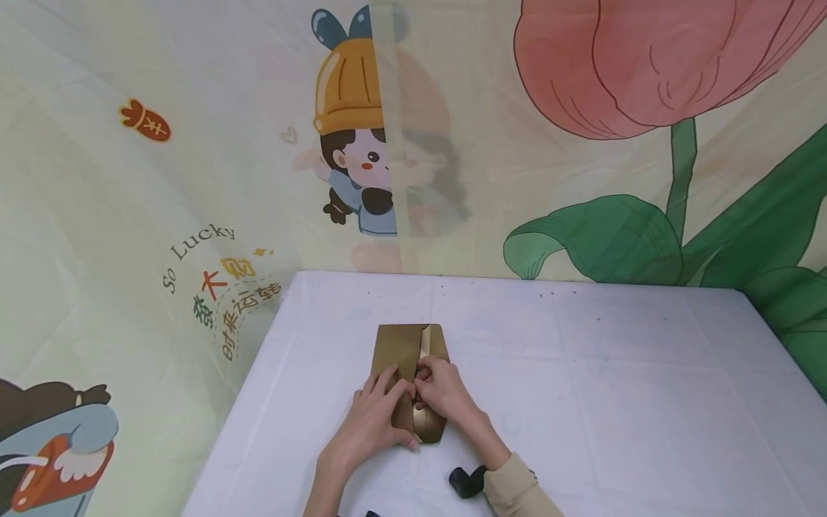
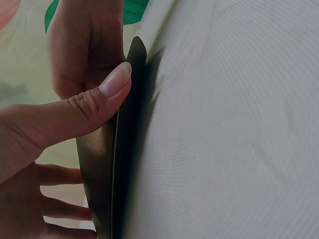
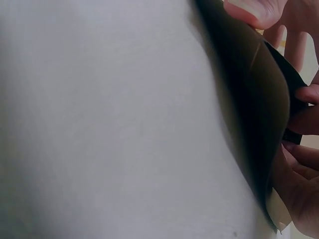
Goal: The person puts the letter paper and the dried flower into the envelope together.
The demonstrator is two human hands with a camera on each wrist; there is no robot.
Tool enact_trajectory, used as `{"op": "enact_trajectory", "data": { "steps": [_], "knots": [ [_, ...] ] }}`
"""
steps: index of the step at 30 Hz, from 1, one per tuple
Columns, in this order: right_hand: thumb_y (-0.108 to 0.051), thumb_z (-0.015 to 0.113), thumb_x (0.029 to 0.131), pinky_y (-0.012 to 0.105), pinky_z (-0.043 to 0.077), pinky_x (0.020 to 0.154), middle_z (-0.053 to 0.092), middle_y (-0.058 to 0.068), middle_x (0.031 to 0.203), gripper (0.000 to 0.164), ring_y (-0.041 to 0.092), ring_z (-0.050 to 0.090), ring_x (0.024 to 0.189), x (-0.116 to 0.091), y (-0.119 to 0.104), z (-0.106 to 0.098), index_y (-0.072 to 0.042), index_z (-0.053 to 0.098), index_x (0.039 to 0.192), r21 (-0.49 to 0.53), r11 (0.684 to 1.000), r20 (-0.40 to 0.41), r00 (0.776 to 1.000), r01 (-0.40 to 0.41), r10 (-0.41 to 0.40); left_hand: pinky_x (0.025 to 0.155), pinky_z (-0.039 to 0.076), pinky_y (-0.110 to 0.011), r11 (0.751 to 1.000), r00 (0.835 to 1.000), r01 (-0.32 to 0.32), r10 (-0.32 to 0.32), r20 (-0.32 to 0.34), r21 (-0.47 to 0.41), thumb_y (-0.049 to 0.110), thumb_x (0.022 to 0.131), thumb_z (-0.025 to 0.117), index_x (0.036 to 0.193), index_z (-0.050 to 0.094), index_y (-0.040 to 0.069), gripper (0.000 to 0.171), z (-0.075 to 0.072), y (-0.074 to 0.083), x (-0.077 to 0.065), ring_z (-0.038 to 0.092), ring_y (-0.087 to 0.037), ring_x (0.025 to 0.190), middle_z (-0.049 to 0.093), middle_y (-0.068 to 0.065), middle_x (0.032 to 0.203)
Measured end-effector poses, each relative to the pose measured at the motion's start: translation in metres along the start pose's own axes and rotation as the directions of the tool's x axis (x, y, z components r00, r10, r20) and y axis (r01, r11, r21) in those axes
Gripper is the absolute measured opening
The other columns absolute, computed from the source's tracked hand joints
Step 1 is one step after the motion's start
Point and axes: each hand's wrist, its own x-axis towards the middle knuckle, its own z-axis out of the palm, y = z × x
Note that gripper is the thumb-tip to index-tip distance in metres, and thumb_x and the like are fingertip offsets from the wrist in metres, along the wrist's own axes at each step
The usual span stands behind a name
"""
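A gold-brown folded card (image 1: pixel 400 345), like an envelope or flat-packed sleeve, lies on the table with a paler strip along its right part. My left hand (image 1: pixel 370 413) rests over its left side, fingers spread, thumb at the near edge. In the left wrist view that thumb (image 2: pixel 117 79) presses on the card's edge (image 2: pixel 102 149). My right hand (image 1: pixel 444 391) pinches the raised flap near the middle with curled fingers. Seen from the right wrist, the card (image 3: pixel 269 84) bows upward, and part of the right hand (image 3: pixel 304 194) shows at its edge.
A white cloth covers the table (image 1: pixel 614 388). Beside the right cuff sits a black object (image 1: pixel 466 482); another dark piece (image 1: pixel 372 514) shows at the bottom edge. A printed curtain (image 1: pixel 452 86) hangs behind and at the left.
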Motion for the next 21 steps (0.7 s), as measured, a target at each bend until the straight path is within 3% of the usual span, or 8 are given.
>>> {"op": "enact_trajectory", "data": {
  "steps": [5, 11, 15, 21],
  "knots": [
    [0.007, 0.06, 0.09, 0.024, 0.055, 0.049, 0.071, 0.014, 0.085, 0.026, 0.012, 0.066, 0.053, 0.0007, 0.0006, -0.0014, 0.012, 0.063, 0.115, -0.02, 1.0, 0.006, 1.0, 0.014, -0.014, 0.095, 0.043, -0.06, 1.0, 1.0, -0.005, 0.005, -0.003, 0.007, 0.048, 0.06, 0.094, 0.128, 0.059, 0.023, 0.081, -0.0002, 0.0005, 0.0007, 0.042, -0.052, 0.139, 0.041, -0.025, 0.157],
    [0.006, 0.053, 0.092, 0.033, 0.057, 0.049, 0.07, 0.01, 0.073, 0.021, 0.014, 0.064, 0.049, 0.0008, 0.0024, -0.0034, 0.01, 0.062, 0.111, 0.124, 0.991, 0.087, 0.996, -0.042, 0.031, 0.094, 0.043, -0.059, 1.0, 1.0, -0.008, 0.008, -0.007, 0.01, 0.048, 0.06, 0.094, 0.126, 0.059, 0.023, 0.079, -0.0006, 0.0013, 0.0008, 0.043, -0.051, 0.139, 0.042, -0.025, 0.156],
    [0.004, 0.051, 0.094, 0.031, 0.056, 0.048, 0.065, 0.008, 0.067, 0.018, 0.011, 0.059, 0.046, -0.0003, 0.0033, -0.005, 0.01, 0.058, 0.11, 0.243, 0.965, 0.152, 0.986, -0.102, 0.066, 0.094, 0.043, -0.06, 1.0, 1.0, -0.007, 0.007, 0.001, 0.0, 0.048, 0.06, 0.094, 0.124, 0.058, 0.024, 0.077, -0.0009, 0.0012, 0.0004, 0.042, -0.051, 0.14, 0.041, -0.024, 0.157],
    [0.001, 0.052, 0.094, 0.023, 0.05, 0.047, 0.062, 0.004, 0.069, 0.03, 0.008, 0.055, 0.048, -0.0023, 0.0047, -0.0074, 0.011, 0.057, 0.122, 0.351, 0.916, 0.191, 0.972, -0.195, 0.134, 0.094, 0.042, -0.063, 1.0, 1.0, -0.003, 0.003, 0.011, -0.021, 0.047, 0.062, 0.093, 0.122, 0.058, 0.025, 0.073, -0.0005, 0.0003, 0.0, 0.039, -0.052, 0.141, 0.04, -0.024, 0.157]
  ]
}}
